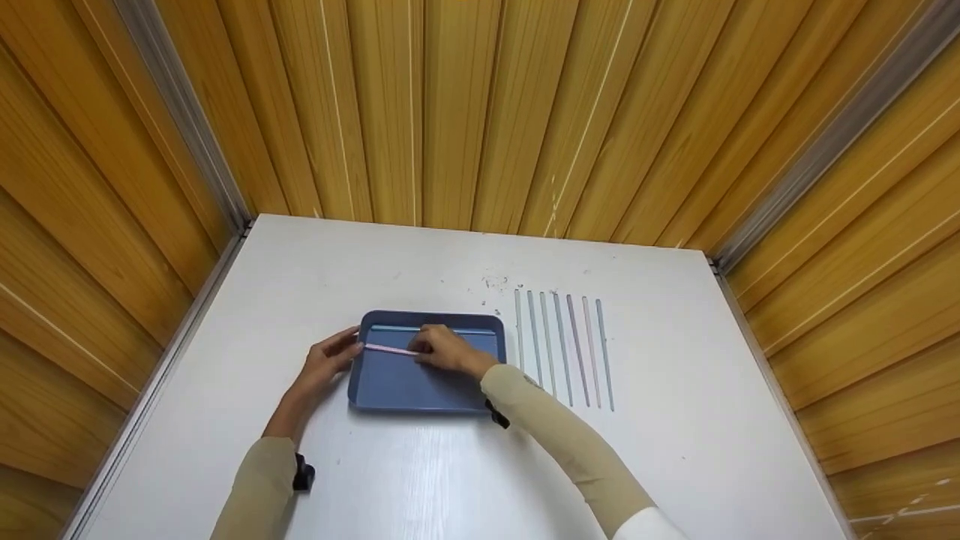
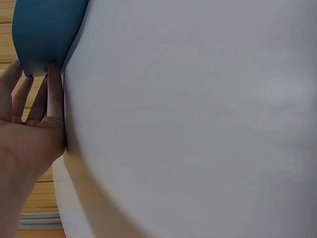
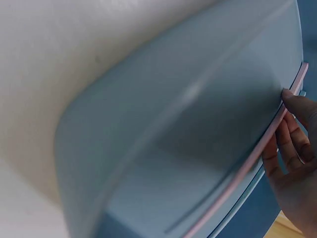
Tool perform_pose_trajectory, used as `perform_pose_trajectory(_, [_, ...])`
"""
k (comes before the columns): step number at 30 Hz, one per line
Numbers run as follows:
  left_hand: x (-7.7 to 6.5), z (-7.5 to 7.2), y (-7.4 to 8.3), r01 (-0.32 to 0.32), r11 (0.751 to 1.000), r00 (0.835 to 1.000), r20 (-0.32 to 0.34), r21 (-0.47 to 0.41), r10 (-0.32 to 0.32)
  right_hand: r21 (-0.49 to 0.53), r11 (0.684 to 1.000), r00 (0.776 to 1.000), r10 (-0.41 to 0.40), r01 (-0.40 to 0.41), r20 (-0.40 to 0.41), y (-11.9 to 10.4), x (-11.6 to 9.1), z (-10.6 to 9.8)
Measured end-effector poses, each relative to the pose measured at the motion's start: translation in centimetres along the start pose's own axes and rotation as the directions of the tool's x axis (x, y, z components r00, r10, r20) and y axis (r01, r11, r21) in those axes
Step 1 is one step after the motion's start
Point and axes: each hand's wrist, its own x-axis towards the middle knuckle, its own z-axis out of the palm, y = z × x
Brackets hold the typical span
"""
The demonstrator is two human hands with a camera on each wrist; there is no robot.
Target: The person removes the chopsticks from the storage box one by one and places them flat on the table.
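A blue rectangular tray (image 1: 420,386) sits on the table. My right hand (image 1: 448,351) reaches over it and pinches a pink straw (image 1: 390,349) between thumb and fingers. The straw lies crosswise, its left end at the tray's left wall. Along the far side inside the tray is a light blue straw (image 1: 394,328), partly hidden behind the right hand. My left hand (image 1: 328,360) is at the tray's left end. In the left wrist view its fairly straight fingers (image 2: 55,94) touch the tray's outer wall (image 2: 47,37).
Right of the tray, several straws in pale green, blue, purple and pink lie side by side, among them a purple straw (image 1: 578,341). Dark specks (image 1: 495,281) are scattered beyond the tray on the white table (image 1: 420,480). Wood-patterned walls (image 1: 450,112) enclose the back and sides.
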Motion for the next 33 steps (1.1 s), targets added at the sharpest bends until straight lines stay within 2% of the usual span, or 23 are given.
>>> perform_pose_trajectory(5, [0.1,-0.1,0.0,0.001,1.000,1.000,-0.001,-0.009,-0.001,-0.025,1.000,1.000,-0.014,0.014,0.026,-0.4,0.2,0.0])
perform_pose_trajectory(10, [0.1,0.1,0.0,-0.012,1.000,1.000,-0.005,-0.017,0.012,-0.015,1.000,1.000,-0.020,0.020,0.019,-0.4,0.1,-0.3])
perform_pose_trajectory(21, [0.1,-0.2,-0.1,0.007,1.000,1.000,0.006,-0.028,-0.007,0.089,0.995,0.996,0.044,-0.036,-0.081,-0.7,-0.4,-1.4])
perform_pose_trajectory(28, [0.2,-0.4,-0.1,0.023,0.999,1.000,0.002,-0.023,-0.023,0.219,0.972,0.986,0.117,-0.088,-0.122,-0.9,-0.6,-2.3])
perform_pose_trajectory(33, [0.3,-0.1,0.0,0.041,0.999,0.999,0.004,-0.018,-0.040,0.262,0.960,0.980,0.136,-0.095,-0.146,-0.5,-1.0,-3.2])
